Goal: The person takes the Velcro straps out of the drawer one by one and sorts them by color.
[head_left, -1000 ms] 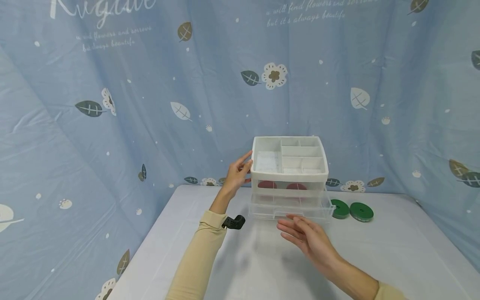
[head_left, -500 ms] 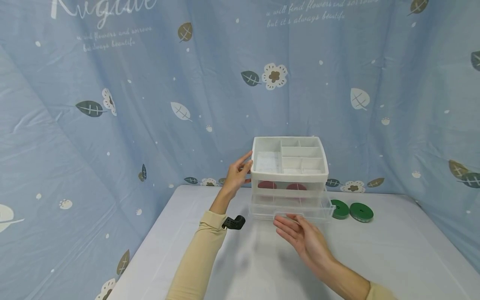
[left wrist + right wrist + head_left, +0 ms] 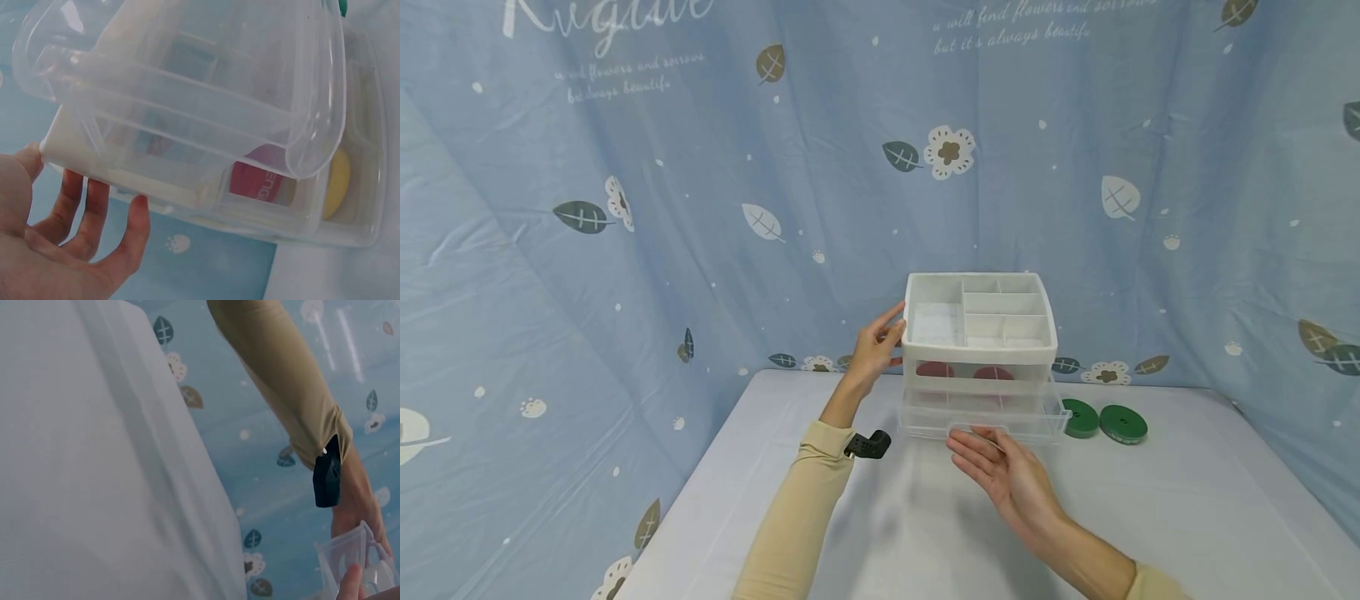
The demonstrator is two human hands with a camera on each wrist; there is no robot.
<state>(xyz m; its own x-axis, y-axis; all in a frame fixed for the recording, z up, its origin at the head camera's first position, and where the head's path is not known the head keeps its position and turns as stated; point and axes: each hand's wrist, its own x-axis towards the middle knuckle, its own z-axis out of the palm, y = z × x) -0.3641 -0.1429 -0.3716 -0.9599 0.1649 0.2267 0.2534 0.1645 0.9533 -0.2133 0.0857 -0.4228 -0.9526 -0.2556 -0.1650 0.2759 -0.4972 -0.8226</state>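
Note:
A white organizer (image 3: 979, 353) with clear drawers stands at the back of the table, its top divided into compartments. Its lowest visible drawer (image 3: 985, 425) juts out toward me. My left hand (image 3: 872, 350) rests against the organizer's left side, thumb and fingers spread along the wall. At the drawer's front, my right hand (image 3: 1007, 475) is turned palm inward, fingers straight, fingertips right at the handle cutout. Red round things (image 3: 992, 373) show through an upper drawer. In the left wrist view a red lettered piece (image 3: 255, 181) and a yellow round piece (image 3: 337, 183) show through clear plastic.
Two flat green discs (image 3: 1122, 424) lie on the white-covered table (image 3: 1195, 500), just right of the drawer. A blue patterned curtain (image 3: 820, 167) hangs close behind the organizer. A black wrist camera (image 3: 868, 445) sits on my left sleeve.
My right hand has moved slightly left, up to the drawer's front handle, and then stayed there. My left hand, the organizer and the drawer have kept their places.

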